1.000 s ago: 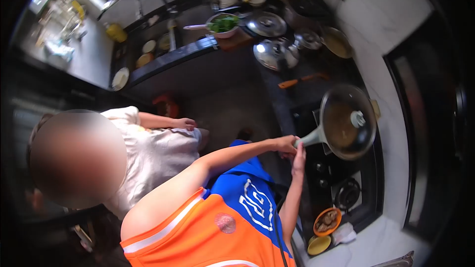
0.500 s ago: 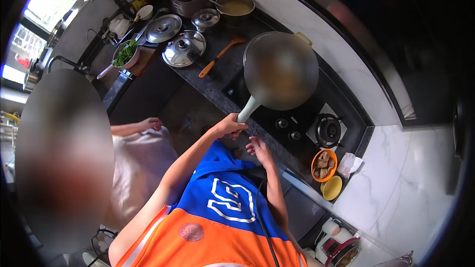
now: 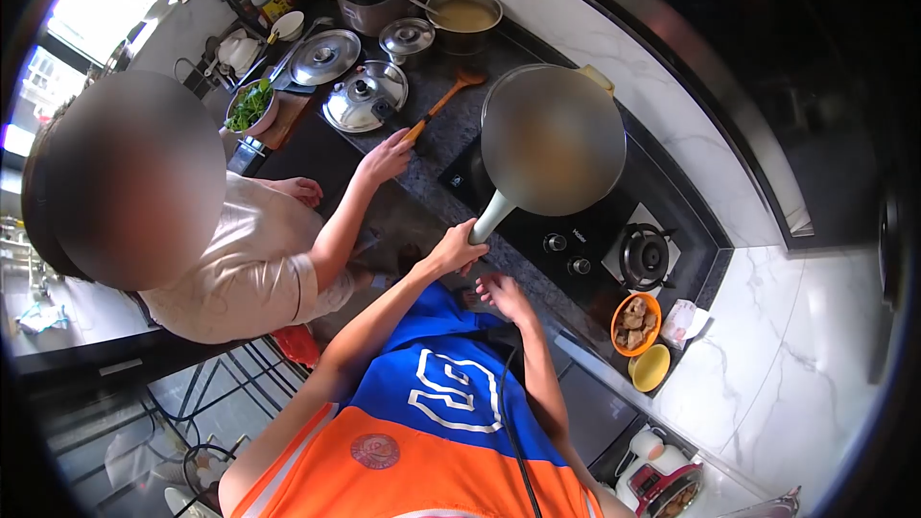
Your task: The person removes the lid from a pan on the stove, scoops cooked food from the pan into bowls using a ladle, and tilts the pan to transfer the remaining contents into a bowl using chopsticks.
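Observation:
My left hand [image 3: 459,249] is closed around the pale green handle of a wok [image 3: 493,216], which sits on the stove's far burner. The wok's contents are blurred. My right hand [image 3: 506,296] hangs just in front of the counter edge, near the handle but apart from it. Its fingers are loosely bent and spread, with nothing in them. Left of the wok, another person's hand [image 3: 388,158] is at the handle end of a wooden spatula [image 3: 445,103] on the counter.
The other person [image 3: 251,259] stands close on my left. Pot lids [image 3: 365,96], a pot of pale liquid [image 3: 464,15] and a bowl of greens [image 3: 251,107] stand along the counter. A bare burner [image 3: 644,255], an orange bowl of brown chunks [image 3: 636,323] and a yellow bowl [image 3: 651,367] are at right.
The other person has come forward and stretched an arm to the spatula's handle. My left hand still grips the wok handle, and my right hand stays nearly in place.

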Available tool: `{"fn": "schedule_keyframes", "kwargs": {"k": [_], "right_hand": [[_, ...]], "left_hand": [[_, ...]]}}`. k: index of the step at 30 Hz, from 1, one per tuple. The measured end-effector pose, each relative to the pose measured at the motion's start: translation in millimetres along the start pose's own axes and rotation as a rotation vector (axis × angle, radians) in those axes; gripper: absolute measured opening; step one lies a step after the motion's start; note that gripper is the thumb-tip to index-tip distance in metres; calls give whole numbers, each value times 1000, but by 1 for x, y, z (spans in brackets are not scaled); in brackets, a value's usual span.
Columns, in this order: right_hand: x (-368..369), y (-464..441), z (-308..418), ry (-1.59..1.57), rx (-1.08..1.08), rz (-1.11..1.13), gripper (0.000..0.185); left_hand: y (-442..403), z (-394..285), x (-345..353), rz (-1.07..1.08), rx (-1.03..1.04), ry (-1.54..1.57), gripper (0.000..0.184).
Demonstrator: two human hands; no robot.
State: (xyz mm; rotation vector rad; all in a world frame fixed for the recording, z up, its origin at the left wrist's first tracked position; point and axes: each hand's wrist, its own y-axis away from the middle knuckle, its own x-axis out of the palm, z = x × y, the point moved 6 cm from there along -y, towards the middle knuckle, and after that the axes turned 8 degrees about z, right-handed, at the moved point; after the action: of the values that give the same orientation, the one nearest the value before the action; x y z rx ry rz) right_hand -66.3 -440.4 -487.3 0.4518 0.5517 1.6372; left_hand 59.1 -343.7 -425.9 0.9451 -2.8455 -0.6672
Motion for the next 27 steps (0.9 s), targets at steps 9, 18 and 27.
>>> {"fn": "schedule_keyframes", "kwargs": {"k": [9,18,27], "right_hand": [[-3,28,119,-16,-314,-203,25],[48,-109,173,-344,-112,-20,69],[190,-183,161,201,37,254,85]], "left_hand": [[-7,5,4,7,-30,-10,32],[-18,30,9,5,253,-69,23],[-15,16,5,18,0,-29,35]]}}
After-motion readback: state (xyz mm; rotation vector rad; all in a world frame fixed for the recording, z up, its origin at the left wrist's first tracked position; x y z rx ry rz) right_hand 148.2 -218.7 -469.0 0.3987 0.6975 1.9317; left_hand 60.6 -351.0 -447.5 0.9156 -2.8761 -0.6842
